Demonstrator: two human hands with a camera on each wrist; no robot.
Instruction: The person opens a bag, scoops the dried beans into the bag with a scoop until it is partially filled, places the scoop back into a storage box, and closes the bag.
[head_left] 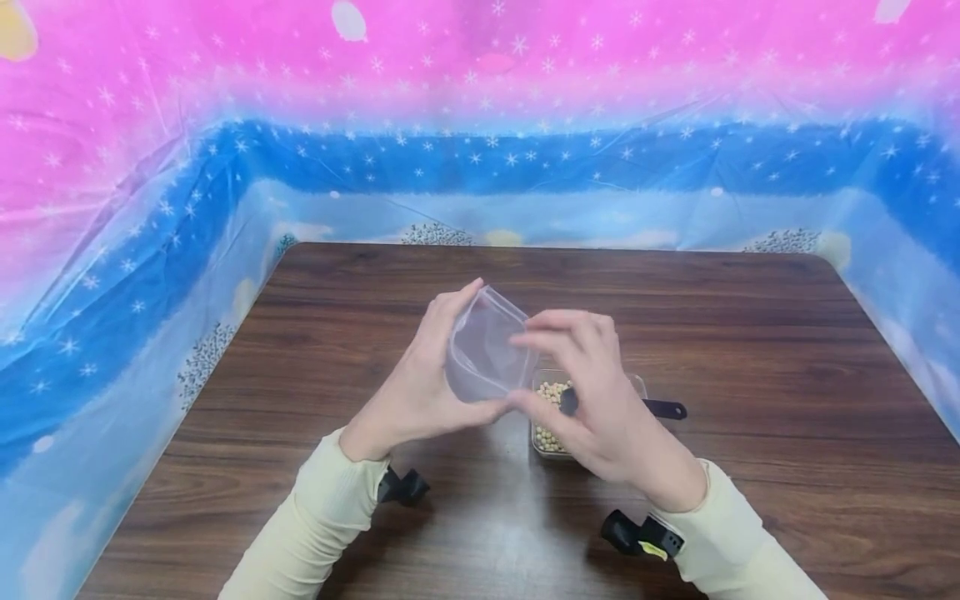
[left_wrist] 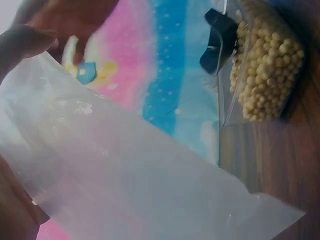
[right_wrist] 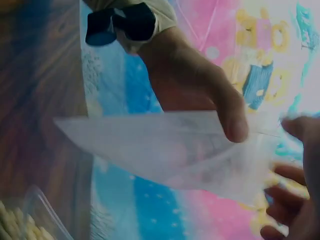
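My left hand (head_left: 423,375) grips a clear plastic bag (head_left: 483,354) between its thumb and fingers. The bag's mouth gapes, and its body tapers to a pointed corner in the left wrist view. On the other side, my right hand (head_left: 592,383) has its thumb and fingers spread, with fingertips right at the bag's rim. In the right wrist view the left thumb (right_wrist: 234,125) lies across the film, while the right fingers (right_wrist: 287,200) are spaced apart beside the mouth. Behind the right hand sits a clear box (head_left: 551,454) of pale round beans (left_wrist: 267,65), partly hidden.
A black handle (head_left: 666,409) sticks out over the box's right side. The dark wood table (head_left: 337,317) carries the box, and a pink and blue snowflake-patterned cloth (head_left: 480,158) surrounds its far and side edges. Black wrist cameras (head_left: 405,487) are strapped below both hands.
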